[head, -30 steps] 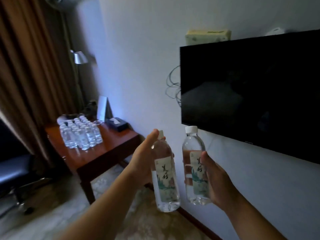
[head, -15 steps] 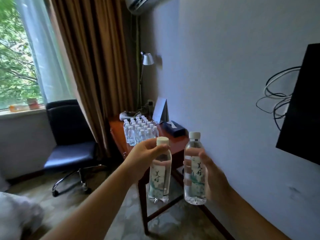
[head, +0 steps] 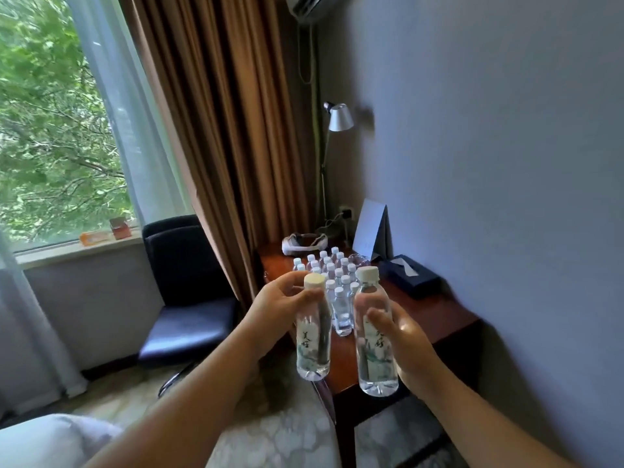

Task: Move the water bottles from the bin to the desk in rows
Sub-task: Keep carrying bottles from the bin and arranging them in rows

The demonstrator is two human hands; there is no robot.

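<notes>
1. Left hand point(head: 280, 309), centre of frame: fingers curled round the neck and shoulder of the left bottle point(head: 313, 336), thumb just under its white cap. The bottle hangs upright, base in the air over the near edge of the desk point(head: 435, 315).
2. Right hand point(head: 405, 342), right of centre: fingers wrapped round the label band of the right bottle point(head: 374, 336), thumb across the front. Bottle upright, base lower in frame than the left one and off the surface.
3. The two held bottles are side by side, a narrow gap between them, not touching.
4. Bottles on the desk point(head: 332, 271): a block of white-capped bottles standing in rows, just behind the held pair, mid-frame. Exact count cannot be told; the held bottles hide some.
5. Also on the desk: dark tissue box point(head: 410, 275) right of the rows, folded card point(head: 371, 231) against the wall, a pale headset-like object point(head: 304, 243) at the far end.
6. Lamp point(head: 339, 118) above the desk, upper centre. Black chair point(head: 187, 285) left of the desk, brown curtain point(head: 219, 113) behind it.
7. The bin is not in frame.
</notes>
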